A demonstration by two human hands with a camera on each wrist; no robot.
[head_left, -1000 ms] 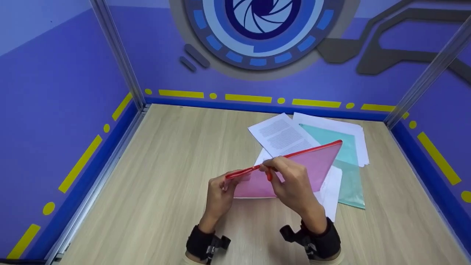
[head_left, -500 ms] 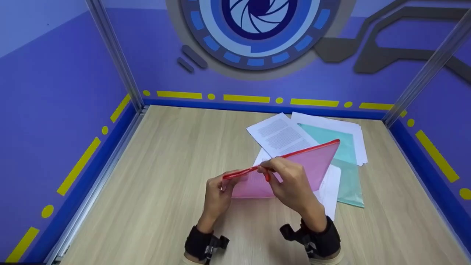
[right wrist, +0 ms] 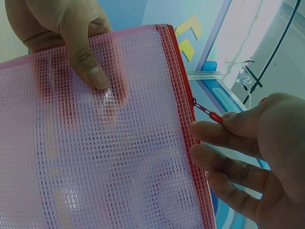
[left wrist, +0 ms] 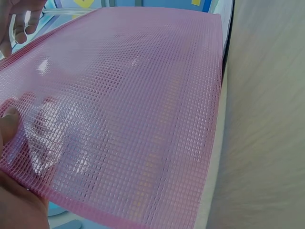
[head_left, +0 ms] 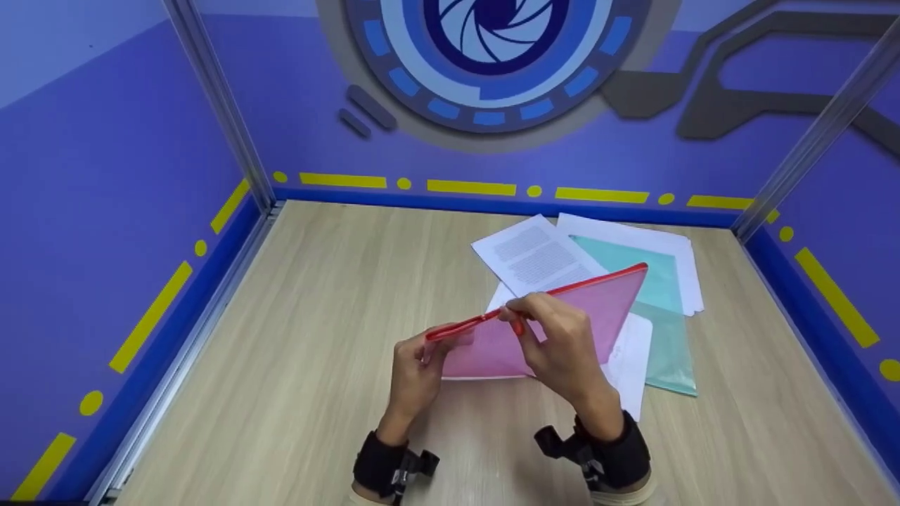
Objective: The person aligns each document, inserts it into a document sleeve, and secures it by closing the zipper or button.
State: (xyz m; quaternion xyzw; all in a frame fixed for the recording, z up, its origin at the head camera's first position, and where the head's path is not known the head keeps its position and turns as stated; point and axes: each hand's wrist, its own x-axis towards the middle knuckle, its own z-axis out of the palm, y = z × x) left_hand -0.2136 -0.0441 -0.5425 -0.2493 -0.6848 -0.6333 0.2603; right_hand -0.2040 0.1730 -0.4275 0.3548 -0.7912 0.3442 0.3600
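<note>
A pink mesh zipper pouch (head_left: 478, 362) with a red zipper edge (head_left: 598, 279) is held up off the table, tilted. My left hand (head_left: 416, 376) grips its left end; in the right wrist view the thumb (right wrist: 88, 64) lies on the near face, and fingers show through the mesh from behind. My right hand (head_left: 562, 344) is at the zipper edge. In the right wrist view its thumb and index finger pinch the red zipper pull (right wrist: 215, 117), whose small chain runs taut to the slider (right wrist: 194, 101). The other fingers lie along the zipper edge.
Behind the pouch lie a printed sheet (head_left: 538, 253), more white papers (head_left: 668, 242) and a green zipper pouch (head_left: 668, 351), overlapping on the wooden table (head_left: 337, 281). Blue-purple panels (head_left: 105, 211) with metal posts (head_left: 218, 98) enclose the table's back and sides.
My right hand has shifted slightly up and to the right along the zipper edge, keeping its pinch on the pull. My left hand stays in place on the pouch's left end.
</note>
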